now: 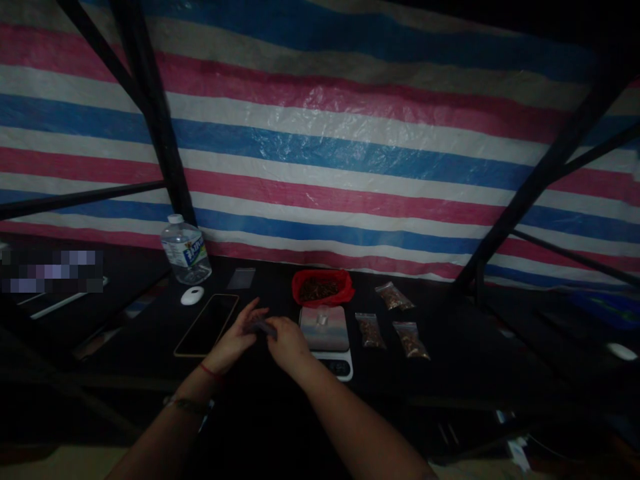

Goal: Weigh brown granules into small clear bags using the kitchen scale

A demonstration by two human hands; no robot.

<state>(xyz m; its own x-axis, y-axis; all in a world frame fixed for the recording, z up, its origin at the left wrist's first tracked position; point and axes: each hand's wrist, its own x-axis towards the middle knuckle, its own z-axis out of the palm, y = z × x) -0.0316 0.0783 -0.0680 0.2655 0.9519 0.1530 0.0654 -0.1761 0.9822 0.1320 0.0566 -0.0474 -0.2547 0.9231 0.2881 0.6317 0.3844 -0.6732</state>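
Small bag (261, 327) pinched between left hand (235, 340) and right hand (289, 344), just left of scale (331, 337). Step looks like fiddling with bag top. Next needs soft, steady fingers; light dim.

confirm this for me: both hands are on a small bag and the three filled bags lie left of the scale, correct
Not quite: in the head view the three filled bags lie right of the scale, not left. The left hand and right hand are both on a small bag.
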